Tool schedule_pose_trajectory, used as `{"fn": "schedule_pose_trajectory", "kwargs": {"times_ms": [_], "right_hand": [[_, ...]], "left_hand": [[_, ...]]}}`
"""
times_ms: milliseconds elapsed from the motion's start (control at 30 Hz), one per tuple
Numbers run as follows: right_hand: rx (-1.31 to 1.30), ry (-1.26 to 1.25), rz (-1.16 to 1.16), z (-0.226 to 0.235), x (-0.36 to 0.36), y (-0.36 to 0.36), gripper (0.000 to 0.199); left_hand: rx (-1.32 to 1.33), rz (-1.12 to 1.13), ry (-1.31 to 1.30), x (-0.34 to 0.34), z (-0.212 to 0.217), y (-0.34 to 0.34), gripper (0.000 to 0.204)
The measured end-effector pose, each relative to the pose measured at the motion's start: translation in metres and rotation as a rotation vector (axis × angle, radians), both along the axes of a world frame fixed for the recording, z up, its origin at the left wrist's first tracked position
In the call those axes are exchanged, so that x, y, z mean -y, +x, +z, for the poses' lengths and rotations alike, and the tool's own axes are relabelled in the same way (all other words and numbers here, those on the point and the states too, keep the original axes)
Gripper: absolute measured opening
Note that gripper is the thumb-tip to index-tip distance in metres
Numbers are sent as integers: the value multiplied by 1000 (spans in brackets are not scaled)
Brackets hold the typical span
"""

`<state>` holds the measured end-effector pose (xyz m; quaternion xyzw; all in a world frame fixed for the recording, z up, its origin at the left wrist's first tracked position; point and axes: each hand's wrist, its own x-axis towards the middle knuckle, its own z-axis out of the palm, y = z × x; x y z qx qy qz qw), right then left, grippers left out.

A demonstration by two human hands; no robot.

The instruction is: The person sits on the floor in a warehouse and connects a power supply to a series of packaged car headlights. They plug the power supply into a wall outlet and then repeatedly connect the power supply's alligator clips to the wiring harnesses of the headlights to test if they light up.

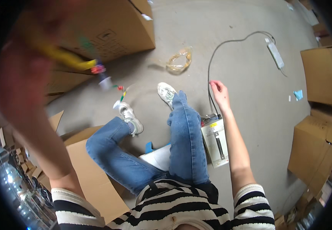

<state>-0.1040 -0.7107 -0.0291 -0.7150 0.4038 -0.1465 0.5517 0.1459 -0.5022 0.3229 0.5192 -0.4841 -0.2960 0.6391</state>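
Observation:
My left hand [24, 76] is raised close at the far left, large and blurred. Out of it runs a yellow wire bundle [64, 57] tipped with red, purple and white connectors [104, 78]; the fingers look wrapped round it, though motion smears them. Below these dangle thin wires [123, 96] in red, green and yellow. My right hand [220, 94] hovers over the floor at the right, fingertips pinched beside a dark cable [209, 69]. Whether anything is between them I cannot tell. Under the right forearm stands a pale metal box [214, 142] with a black handle.
A large cardboard box [131, 30] stands ahead on the left, and an opened carton [93, 176] lies by my left leg. A clear bag with a yellowish coil [180, 61] rests on the floor. Beyond are a white power strip [275, 55] and stacked cartons [311, 142].

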Motion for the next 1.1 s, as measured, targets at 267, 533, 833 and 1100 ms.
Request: {"fn": "schedule_pose_trajectory", "kwargs": {"times_ms": [267, 533, 833, 1100], "right_hand": [[942, 266, 454, 250, -155, 65, 33], [442, -112, 250, 254, -23, 5, 25], [-145, -162, 251, 119, 8, -67, 22], [-716, 23, 94, -46, -4, -179, 24]], "left_hand": [[-84, 50, -199, 16, 2, -107, 30], [4, 313, 132, -95, -50, -71, 28], [-49, 685, 375, -226, -52, 48, 32], [332, 1108, 497, -221, -21, 242, 49]]}}
